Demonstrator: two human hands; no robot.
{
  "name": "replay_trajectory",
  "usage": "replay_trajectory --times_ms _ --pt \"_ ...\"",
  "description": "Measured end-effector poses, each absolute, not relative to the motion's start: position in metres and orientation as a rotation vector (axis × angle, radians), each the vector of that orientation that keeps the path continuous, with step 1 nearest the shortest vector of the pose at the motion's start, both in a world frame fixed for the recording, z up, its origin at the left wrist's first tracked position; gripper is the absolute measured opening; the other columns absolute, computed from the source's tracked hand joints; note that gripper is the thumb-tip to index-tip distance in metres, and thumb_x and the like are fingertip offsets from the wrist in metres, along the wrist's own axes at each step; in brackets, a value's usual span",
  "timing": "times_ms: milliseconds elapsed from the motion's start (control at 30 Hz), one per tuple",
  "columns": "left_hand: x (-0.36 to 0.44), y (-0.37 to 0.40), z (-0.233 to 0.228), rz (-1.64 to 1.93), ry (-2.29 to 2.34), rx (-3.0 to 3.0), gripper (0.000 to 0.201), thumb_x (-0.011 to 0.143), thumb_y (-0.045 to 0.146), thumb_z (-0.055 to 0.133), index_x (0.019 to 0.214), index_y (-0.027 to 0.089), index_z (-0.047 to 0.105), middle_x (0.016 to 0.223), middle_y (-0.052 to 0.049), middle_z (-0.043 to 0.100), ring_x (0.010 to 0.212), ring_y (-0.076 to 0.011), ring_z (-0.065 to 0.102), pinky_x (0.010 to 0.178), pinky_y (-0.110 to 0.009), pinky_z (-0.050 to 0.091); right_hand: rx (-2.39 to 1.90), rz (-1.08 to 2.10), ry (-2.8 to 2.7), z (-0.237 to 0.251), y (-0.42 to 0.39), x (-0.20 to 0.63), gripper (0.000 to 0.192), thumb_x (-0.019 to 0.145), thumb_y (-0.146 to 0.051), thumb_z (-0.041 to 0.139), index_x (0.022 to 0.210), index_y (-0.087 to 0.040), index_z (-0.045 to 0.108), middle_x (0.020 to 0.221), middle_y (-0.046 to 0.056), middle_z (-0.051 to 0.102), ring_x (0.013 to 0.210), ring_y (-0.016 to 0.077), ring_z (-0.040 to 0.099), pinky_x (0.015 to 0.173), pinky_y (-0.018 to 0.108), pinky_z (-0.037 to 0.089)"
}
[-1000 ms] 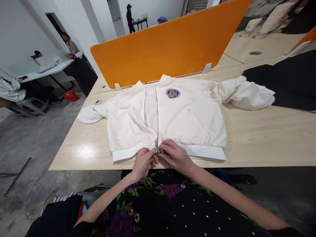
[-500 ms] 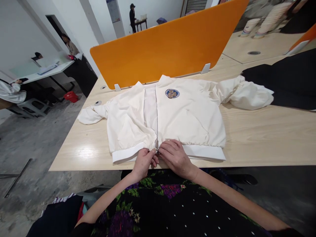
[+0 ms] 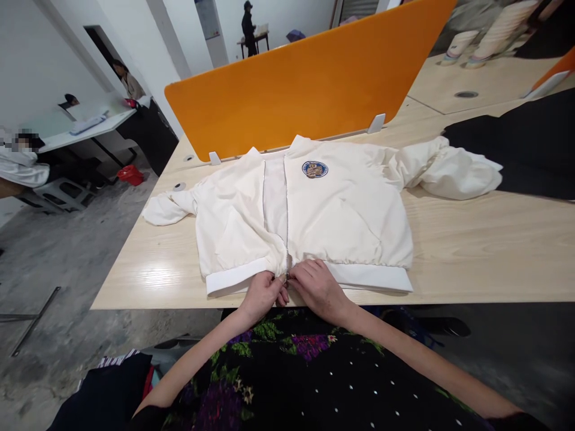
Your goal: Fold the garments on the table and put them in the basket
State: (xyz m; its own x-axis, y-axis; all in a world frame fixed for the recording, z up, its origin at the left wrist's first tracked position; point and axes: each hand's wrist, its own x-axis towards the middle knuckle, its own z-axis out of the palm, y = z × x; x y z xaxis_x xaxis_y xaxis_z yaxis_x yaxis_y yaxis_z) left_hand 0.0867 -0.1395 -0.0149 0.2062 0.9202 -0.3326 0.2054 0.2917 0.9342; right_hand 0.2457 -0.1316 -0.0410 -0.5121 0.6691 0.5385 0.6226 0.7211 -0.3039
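A white zip-up jacket (image 3: 341,209) with a round blue chest badge (image 3: 315,169) lies front up on the light wood table (image 3: 485,251), hem toward me. Its zipper (image 3: 286,203) is open along most of its length. My left hand (image 3: 262,296) pinches the hem on the left side of the zipper's bottom end. My right hand (image 3: 317,288) pinches the hem on the right side, fingertips at the zipper's base. The two hands touch each other there. The zipper's slider is hidden under my fingers.
An orange divider panel (image 3: 309,78) stands behind the jacket. Black fabric (image 3: 525,143) lies at the right, touching the jacket's sleeve. Other people sit or stand at desks (image 3: 85,126) far left and at the back. The concrete floor (image 3: 45,263) lies to the left.
My hands have shifted slightly toward me along the hem and closed in tighter at the zipper's base. The jacket has barely moved.
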Motion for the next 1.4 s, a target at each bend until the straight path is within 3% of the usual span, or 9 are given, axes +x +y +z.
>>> replay_trajectory --times_ms 167,300,533,667,800,867,1033,1233,1400 --pt "0.083 -0.140 -0.016 0.664 1.244 1.208 0.043 0.077 0.054 0.055 0.056 0.015 0.054 0.046 -0.002 0.056 0.041 -0.0114 0.051 0.046 -0.023 0.042 -0.966 0.333 -2.221 -0.035 -0.128 0.250 0.017 0.093 -0.020 0.043 0.079 -0.019 0.052 0.073 0.004 0.056 0.071 0.0186 0.048 0.071 0.033 0.035" --pt "0.082 -0.141 -0.020 0.709 1.234 1.103 0.040 0.077 0.053 0.055 0.067 0.014 0.055 0.050 -0.002 0.060 0.041 -0.0112 0.053 0.043 -0.021 0.039 -0.913 0.868 -2.132 -0.017 -0.124 0.262 0.005 0.088 -0.022 0.051 0.088 -0.019 0.056 0.074 0.002 0.058 0.067 0.0147 0.049 0.065 0.029 0.039" --pt "0.083 -0.143 -0.015 0.704 1.222 1.075 0.040 0.077 0.052 0.057 0.069 0.013 0.055 0.048 -0.002 0.059 0.038 -0.0101 0.051 0.041 -0.020 0.036 -0.975 1.696 -1.243 -0.009 -0.115 0.258 0.024 0.070 -0.037 0.071 0.077 -0.019 0.056 0.066 -0.004 0.056 0.050 0.0085 0.050 0.049 0.024 0.040" --pt "0.082 -0.144 -0.014 0.735 1.189 1.044 0.040 0.076 0.051 0.057 0.069 0.012 0.056 0.047 -0.002 0.059 0.037 -0.0092 0.049 0.041 -0.019 0.036 -0.888 1.891 -1.110 -0.008 -0.112 0.253 0.034 0.065 -0.037 0.076 0.089 -0.017 0.062 0.073 0.000 0.062 0.059 0.0113 0.059 0.059 0.028 0.049" --pt "0.080 -0.143 -0.012 0.726 1.153 1.017 0.041 0.075 0.052 0.059 0.067 0.012 0.057 0.046 -0.002 0.059 0.037 -0.0087 0.049 0.040 -0.019 0.034 -0.834 1.661 -1.433 -0.008 -0.111 0.255 0.024 0.072 -0.030 0.070 0.092 -0.018 0.064 0.081 0.003 0.063 0.078 0.0161 0.063 0.074 0.033 0.051" --pt "0.079 -0.143 -0.012 0.726 1.158 0.995 0.041 0.074 0.052 0.060 0.065 0.012 0.057 0.047 -0.003 0.059 0.037 -0.0089 0.049 0.040 -0.019 0.034 -0.862 1.374 -1.657 -0.009 -0.112 0.256 0.013 0.078 -0.024 0.062 0.090 -0.019 0.065 0.087 0.004 0.060 0.079 0.0154 0.060 0.073 0.032 0.051" --pt "0.079 -0.142 -0.013 0.700 1.139 0.995 0.045 0.072 0.054 0.061 0.065 0.010 0.059 0.047 -0.004 0.059 0.037 -0.0088 0.048 0.041 -0.020 0.034 -0.873 1.036 -1.960 -0.011 -0.111 0.256 0.024 0.082 -0.015 0.053 0.103 -0.021 0.061 0.100 0.006 0.057 0.070 0.0112 0.057 0.062 0.026 0.049" --pt "0.079 -0.143 -0.010 0.693 1.142 1.009 0.043 0.072 0.054 0.061 0.063 0.011 0.058 0.047 -0.004 0.060 0.037 -0.0090 0.049 0.042 -0.020 0.033 -0.735 0.602 -2.166 -0.016 -0.109 0.255 0.021 0.090 -0.012 0.042 0.094 -0.020 0.060 0.091 0.007 0.060 0.080 0.0148 0.057 0.068 0.026 0.047" --pt "0.077 -0.142 -0.011 0.670 1.146 1.052 0.043 0.072 0.054 0.060 0.062 0.012 0.058 0.048 -0.004 0.060 0.039 -0.0096 0.049 0.044 -0.021 0.034 -0.715 0.339 -2.245 -0.023 -0.110 0.255 0.024 0.092 -0.012 0.036 0.086 -0.019 0.058 0.082 0.005 0.058 0.074 0.0135 0.055 0.062 0.022 0.044"
